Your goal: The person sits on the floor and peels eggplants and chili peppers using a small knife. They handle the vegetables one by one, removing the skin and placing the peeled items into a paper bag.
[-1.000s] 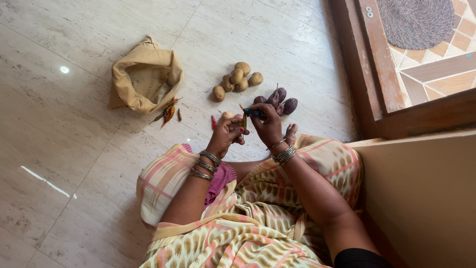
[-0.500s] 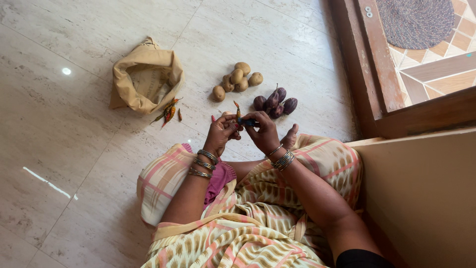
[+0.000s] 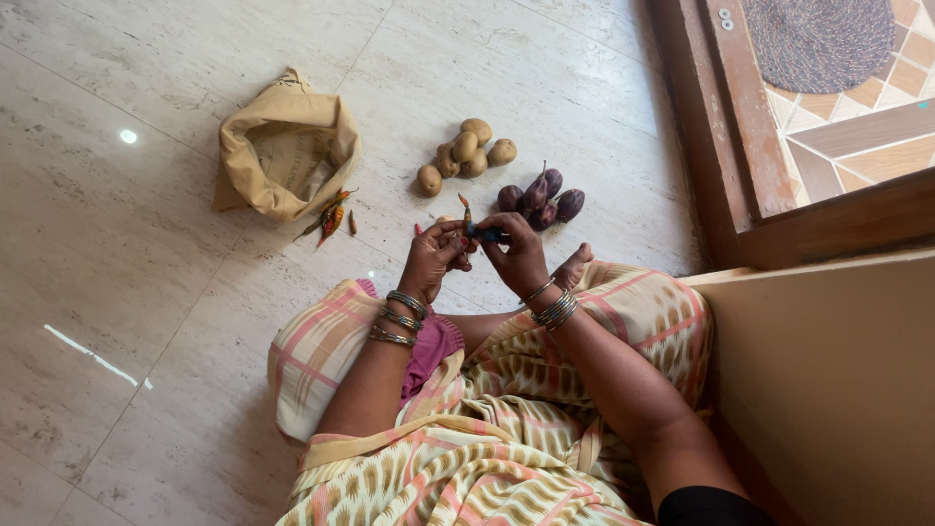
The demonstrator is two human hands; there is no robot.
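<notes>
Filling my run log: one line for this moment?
left hand: pinches slim red-orange chilli | right hand: small blue tool at it | nearby: purple brinjals

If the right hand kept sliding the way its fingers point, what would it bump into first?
Probably the left hand: the right hand points left at it, both pinching a small chilli. Depth is hard to judge.

Paper bag [image 3: 285,156] upper left of frame; chillies [image 3: 329,220] just below its right edge. Potatoes [image 3: 466,155] upper centre, brinjals [image 3: 538,198] lower right of them. Doormat [image 3: 816,41] top right.
</notes>
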